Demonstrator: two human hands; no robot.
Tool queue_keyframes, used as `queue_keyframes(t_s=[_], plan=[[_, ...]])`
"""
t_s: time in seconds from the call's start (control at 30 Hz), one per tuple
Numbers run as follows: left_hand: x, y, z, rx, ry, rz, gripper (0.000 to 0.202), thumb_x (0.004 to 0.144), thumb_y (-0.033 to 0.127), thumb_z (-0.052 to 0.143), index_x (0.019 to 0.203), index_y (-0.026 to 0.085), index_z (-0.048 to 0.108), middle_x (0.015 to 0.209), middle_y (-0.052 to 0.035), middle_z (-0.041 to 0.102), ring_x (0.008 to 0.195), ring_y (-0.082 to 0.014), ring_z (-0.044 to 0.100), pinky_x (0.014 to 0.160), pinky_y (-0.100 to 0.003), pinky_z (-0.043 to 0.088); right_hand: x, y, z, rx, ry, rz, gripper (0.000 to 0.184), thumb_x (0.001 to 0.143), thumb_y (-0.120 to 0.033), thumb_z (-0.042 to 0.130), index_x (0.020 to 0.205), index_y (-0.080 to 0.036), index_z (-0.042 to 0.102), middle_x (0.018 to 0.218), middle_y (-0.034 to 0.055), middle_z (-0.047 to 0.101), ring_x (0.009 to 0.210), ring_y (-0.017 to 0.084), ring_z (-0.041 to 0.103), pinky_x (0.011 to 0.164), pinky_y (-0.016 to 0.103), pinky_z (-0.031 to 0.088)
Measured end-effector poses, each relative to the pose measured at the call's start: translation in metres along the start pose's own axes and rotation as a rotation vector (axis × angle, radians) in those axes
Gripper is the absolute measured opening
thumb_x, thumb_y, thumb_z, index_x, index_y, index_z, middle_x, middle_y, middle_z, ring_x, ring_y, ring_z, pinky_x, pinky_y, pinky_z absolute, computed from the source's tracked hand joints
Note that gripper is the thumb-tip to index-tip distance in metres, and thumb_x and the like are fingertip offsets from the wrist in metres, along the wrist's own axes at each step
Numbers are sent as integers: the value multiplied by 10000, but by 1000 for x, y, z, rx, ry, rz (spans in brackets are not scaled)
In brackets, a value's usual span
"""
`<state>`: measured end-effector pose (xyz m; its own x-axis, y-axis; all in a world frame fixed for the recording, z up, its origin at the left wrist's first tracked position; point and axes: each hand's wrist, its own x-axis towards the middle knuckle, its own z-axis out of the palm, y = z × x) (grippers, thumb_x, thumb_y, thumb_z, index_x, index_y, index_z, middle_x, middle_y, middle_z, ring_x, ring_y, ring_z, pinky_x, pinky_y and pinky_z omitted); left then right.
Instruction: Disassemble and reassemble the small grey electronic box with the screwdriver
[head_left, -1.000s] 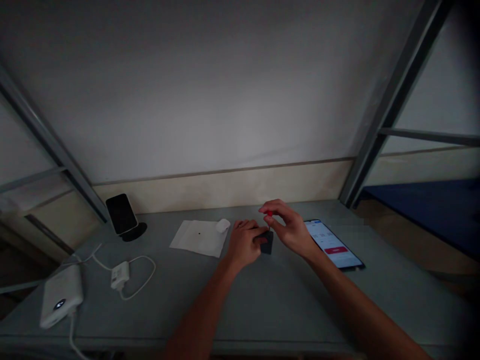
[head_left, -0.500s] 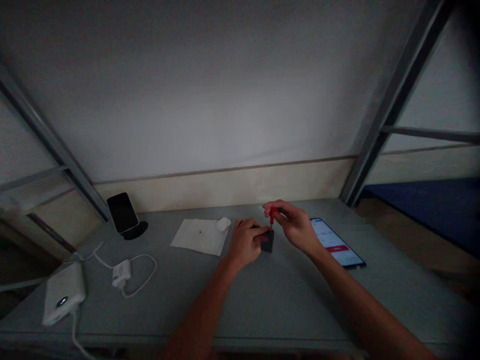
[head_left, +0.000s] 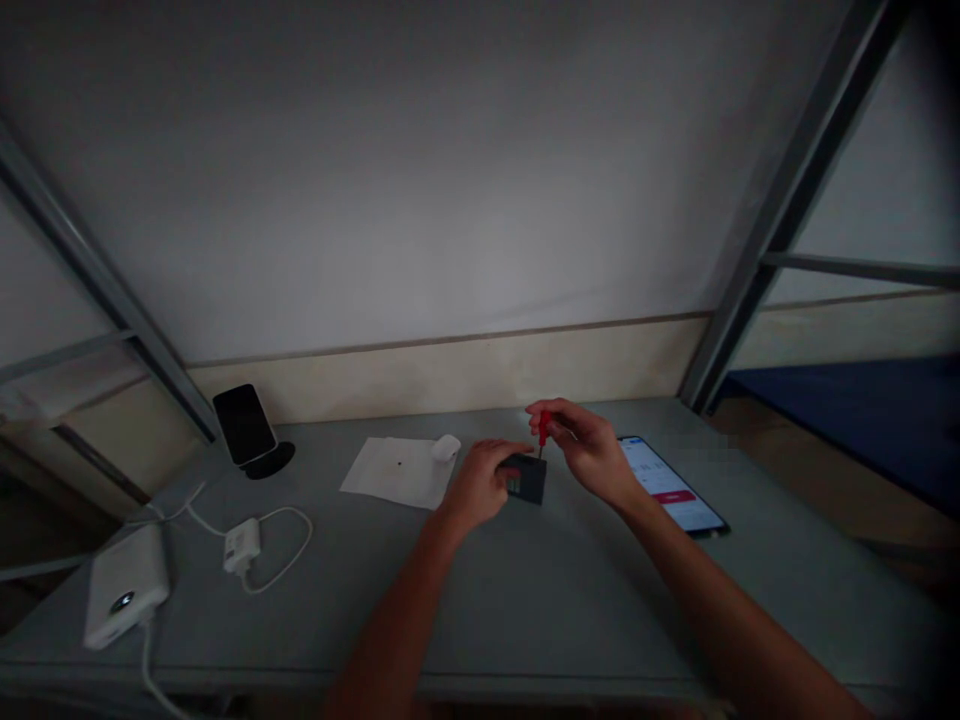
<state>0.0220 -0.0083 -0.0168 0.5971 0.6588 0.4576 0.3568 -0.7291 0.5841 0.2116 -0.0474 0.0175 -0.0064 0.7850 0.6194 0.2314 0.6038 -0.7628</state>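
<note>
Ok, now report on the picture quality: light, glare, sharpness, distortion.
Head view: dim overall, the wall palest near its middle; head view: the phone screen glows, its small print unreadable; head view: the right post leans outward, perhaps wide-angle stretch; head view: detail around the right hand and red tool is soft.

Head Camera: Position and Coverage

The single camera is worn on the person's head. It faces forward and down across the surface (head_left: pixel 525 610) toward the wall (head_left: pixel 450 200). The left hand (head_left: pixel 480 480) and right hand (head_left: pixel 589 445) appear at middle range, below frame center. The wide view takes in the left post (head_left: pixel 112 290) and right post (head_left: pixel 784 210).
</note>
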Motion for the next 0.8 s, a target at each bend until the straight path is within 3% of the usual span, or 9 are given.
queue_keyframes(t_s=[0.2, 0.33, 0.43, 0.5, 0.6, 0.7, 0.8], plan=[[0, -6, 0, -13, 35, -69, 318, 812, 45, 622, 1069, 202, 725, 1073, -61, 748, 1017, -213, 663, 979, -354, 478, 1, -2, 4, -64, 21, -68, 172, 900, -270, 644, 1058, -238, 706, 1040, 64, 656, 873, 187, 634, 792, 339, 539], [0, -6, 2, -10, 46, -61, 330, 793, 20, 618, 1040, 211, 729, 1063, -47, 749, 1014, -209, 663, 971, -352, 475, 1, -4, 3, 69, -60, 5, 176, 954, -283, 567, 1068, -215, 684, 901, 47, 664, 758, 168, 620, 729, 329, 535], [1, -6, 2, -11, 51, -49, 318, 793, 20, 617, 1016, 212, 737, 1038, -45, 754, 1002, -203, 668, 971, -349, 476, 0, -5, 1, 115, -122, 16, 205, 977, -307, 534, 1097, -212, 670, 974, 68, 688, 848, 188, 639, 767, 340, 534], [1, -5, 2, -13, 54, -27, 306, 800, 19, 611, 996, 212, 745, 1011, -43, 758, 979, -196, 672, 969, -341, 477, 0, -5, 1, 56, -82, -26, 168, 953, -309, 582, 1046, -220, 690, 1016, 74, 680, 911, 200, 636, 800, 344, 527], [2, -3, 0, -11, 39, 15, 306, 814, 24, 601, 983, 225, 758, 994, -39, 760, 963, -188, 671, 969, -334, 475, 0, -6, 1, 3, -36, -48, 123, 931, -282, 613, 982, -222, 707, 937, 55, 664, 835, 188, 625, 774, 339, 516], [2, 1, -1, 16, 16, 41, 310, 831, 45, 598, 987, 251, 769, 1002, -38, 755, 979, -191, 664, 969, -337, 466, 0, -6, 0, 59, -82, 2, 187, 974, -288, 534, 1016, -211, 699, 879, 47, 672, 756, 175, 615, 731, 337, 518], [2, 3, -2, 56, 7, 34, 321, 842, 58, 586, 1001, 265, 772, 1006, -38, 751, 995, -199, 654, 971, -349, 451, 1, -7, -1, 41, -73, -26, 184, 961, -312, 562, 1024, -216, 705, 952, 65, 685, 838, 192, 628, 762, 343, 529]])
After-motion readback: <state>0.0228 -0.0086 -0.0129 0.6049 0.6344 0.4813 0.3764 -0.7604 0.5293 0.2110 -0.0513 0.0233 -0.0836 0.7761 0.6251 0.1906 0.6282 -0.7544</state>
